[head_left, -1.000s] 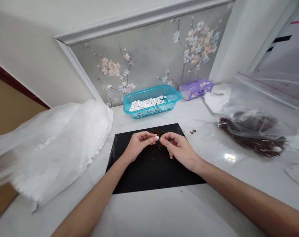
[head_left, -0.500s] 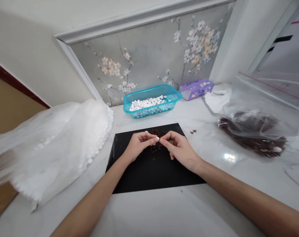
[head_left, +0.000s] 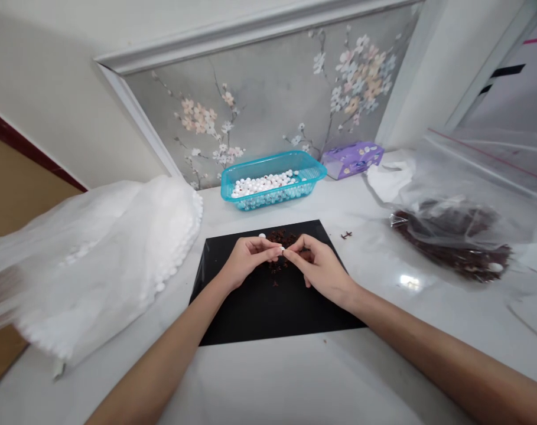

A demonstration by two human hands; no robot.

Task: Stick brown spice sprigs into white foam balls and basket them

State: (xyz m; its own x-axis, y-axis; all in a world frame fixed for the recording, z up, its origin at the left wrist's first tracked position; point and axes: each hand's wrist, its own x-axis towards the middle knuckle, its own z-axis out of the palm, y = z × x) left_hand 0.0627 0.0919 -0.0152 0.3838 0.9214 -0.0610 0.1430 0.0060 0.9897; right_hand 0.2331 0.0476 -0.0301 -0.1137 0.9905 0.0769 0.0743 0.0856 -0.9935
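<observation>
My left hand (head_left: 247, 260) pinches a small white ball (head_left: 282, 249) between thumb and fingertips over the black mat (head_left: 272, 313). Against the same ball, the thumb and index finger of my right hand (head_left: 324, 268) are pressed together; whatever lies between them is too small to make out. Behind and below the fingertips is a loose heap of small dark brown pieces (head_left: 277, 267), partly covered by my hands. Another white ball (head_left: 262, 235) rests on the mat just beyond my left fingers.
A turquoise basket (head_left: 272, 195) of white balls stands behind the mat. To its right lies a purple tissue pack (head_left: 353, 159). One brown piece (head_left: 347, 235) is on the white table. A clear bag (head_left: 454, 236) holds brown pieces at right; a bag of white balls (head_left: 117, 260) lies left.
My right fingertips have come slightly left, closing up against the white ball. The left hand keeps its pinch, and the view has shifted a little.
</observation>
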